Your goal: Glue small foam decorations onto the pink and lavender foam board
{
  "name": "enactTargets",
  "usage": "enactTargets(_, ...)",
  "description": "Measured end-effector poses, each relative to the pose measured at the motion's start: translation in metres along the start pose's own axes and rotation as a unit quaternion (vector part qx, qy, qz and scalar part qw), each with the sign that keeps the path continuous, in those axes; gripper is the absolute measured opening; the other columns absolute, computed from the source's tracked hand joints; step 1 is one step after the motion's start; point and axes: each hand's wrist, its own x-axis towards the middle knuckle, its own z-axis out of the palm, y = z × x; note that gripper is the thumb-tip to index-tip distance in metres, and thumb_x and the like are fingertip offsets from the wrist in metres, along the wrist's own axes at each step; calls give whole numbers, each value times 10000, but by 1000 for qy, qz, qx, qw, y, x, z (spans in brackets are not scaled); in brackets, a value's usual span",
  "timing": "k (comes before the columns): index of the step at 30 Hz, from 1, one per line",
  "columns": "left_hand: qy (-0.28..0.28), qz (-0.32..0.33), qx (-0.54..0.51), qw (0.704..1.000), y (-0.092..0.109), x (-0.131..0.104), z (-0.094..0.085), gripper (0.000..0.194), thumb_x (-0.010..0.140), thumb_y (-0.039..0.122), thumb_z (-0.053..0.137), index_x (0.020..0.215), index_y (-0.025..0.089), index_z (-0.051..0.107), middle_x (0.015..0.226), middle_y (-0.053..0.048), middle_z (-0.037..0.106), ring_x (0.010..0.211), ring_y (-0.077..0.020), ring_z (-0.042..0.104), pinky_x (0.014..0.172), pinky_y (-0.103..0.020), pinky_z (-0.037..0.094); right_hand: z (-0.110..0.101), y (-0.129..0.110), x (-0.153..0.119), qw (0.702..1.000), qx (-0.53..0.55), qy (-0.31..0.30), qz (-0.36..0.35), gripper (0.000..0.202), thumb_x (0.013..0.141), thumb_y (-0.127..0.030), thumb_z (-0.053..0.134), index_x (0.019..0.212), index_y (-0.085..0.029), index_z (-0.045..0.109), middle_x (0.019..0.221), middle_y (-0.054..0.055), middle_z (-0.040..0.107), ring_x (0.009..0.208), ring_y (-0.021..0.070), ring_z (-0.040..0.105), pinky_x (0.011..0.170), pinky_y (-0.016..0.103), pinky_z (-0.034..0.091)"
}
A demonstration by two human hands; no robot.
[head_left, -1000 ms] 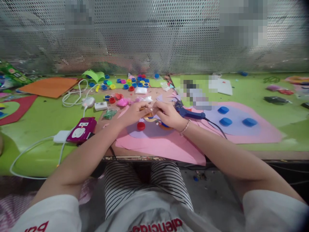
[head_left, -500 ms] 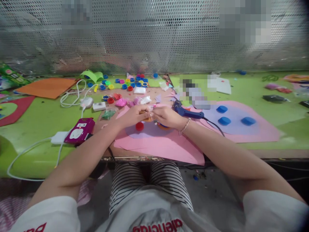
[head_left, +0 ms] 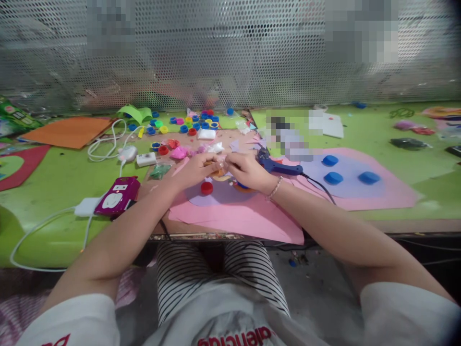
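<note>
Above the purple sheet (head_left: 201, 198) on pink paper, my two hands meet. My left hand (head_left: 198, 169) is closed on a small orange packet (head_left: 215, 169), which looks wrapped in clear plastic. My right hand (head_left: 248, 171) has its fingers pinched at the packet's clear end, close against the left fingertips. Just below my left hand stands a red bottle cap (head_left: 206, 188) on the purple sheet. Partly hidden under my right hand is a blue cap (head_left: 243, 185) with an orange-yellow edge beside it. My fingers cover most of the packet.
A blue glue gun (head_left: 281, 166) with its cord lies right of my hands. Further right, blue caps (head_left: 333, 178) sit on another purple-and-pink sheet. Several coloured caps (head_left: 184, 129) and a pink packet (head_left: 179, 153) lie behind. A magenta power socket (head_left: 118, 197) is at left.
My right hand's fingers have curled in more and shifted slightly, showing more of the blue cap beneath. The left hand keeps hold of the packet. The whole view has shifted slightly.
</note>
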Motion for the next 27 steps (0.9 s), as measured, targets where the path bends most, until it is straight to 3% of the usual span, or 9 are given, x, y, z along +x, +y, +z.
enactTargets(10, 5, -17, 7, 1000, 1, -1, -1, 241, 811, 403, 550, 784, 164, 573, 755, -23, 585, 675, -116, 507, 647, -266, 421, 1, 0, 0, 1000, 22, 8, 20, 107, 766, -137, 409, 676, -188, 435, 656, -2, 486, 629, 117, 456, 630, 254, 361)
enactTargets(18, -13, -34, 2, 999, 1, 0, 3, 308, 781, 461, 585, 750, 154, 571, 773, -37, 617, 713, -131, 541, 678, -277, 446, -1, 6, 0, 997, -17, -76, -19, 227, 845, -204, 389, 620, -199, 364, 602, -16, 417, 590, 107, 377, 609, 268, 318)
enactTargets(22, -1, -15, -4, 1000, -2, 0, 1, 298, 794, 461, 570, 794, 164, 593, 757, -26, 600, 679, -121, 530, 644, -270, 431, -2, 7, 0, 1000, -3, -10, -6, 221, 831, -192, 411, 611, -188, 419, 594, -18, 424, 597, 105, 407, 604, 258, 329)
enactTargets(27, 21, -12, -15, 1000, -11, 0, -3, 304, 818, 472, 540, 809, 172, 585, 728, -20, 582, 637, -112, 515, 583, -257, 406, -1, 8, 2, 993, 55, 68, 80, 201, 828, -264, 476, 696, -154, 579, 638, 3, 537, 574, 97, 431, 565, 257, 337)
